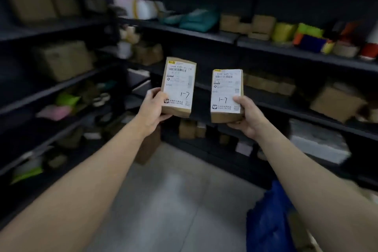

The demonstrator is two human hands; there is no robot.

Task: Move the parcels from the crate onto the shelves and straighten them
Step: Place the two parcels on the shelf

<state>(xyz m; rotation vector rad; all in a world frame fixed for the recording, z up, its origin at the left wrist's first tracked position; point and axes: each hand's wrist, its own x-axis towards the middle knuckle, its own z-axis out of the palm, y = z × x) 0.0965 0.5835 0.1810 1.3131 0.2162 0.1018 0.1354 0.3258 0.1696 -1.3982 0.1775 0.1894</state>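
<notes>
"Head view: where are the parcels?"
"Two brown parcels are held upright in the air, apart. The left hand (152, 106) grips the left parcel (179, 86) by its lower end, just toward 11 o'clock from centre. The right hand (248, 115) grips the right parcel (227, 92) toward 2 o'clock."
"And the fingers?"
"Each thumb presses a white label marked '1-7', with the fingers curled beneath. Dark shelves (286, 49) of blurred boxes run from 9 to 3 o'clock. A blue object (268, 221) sits at 5 o'clock."
</notes>
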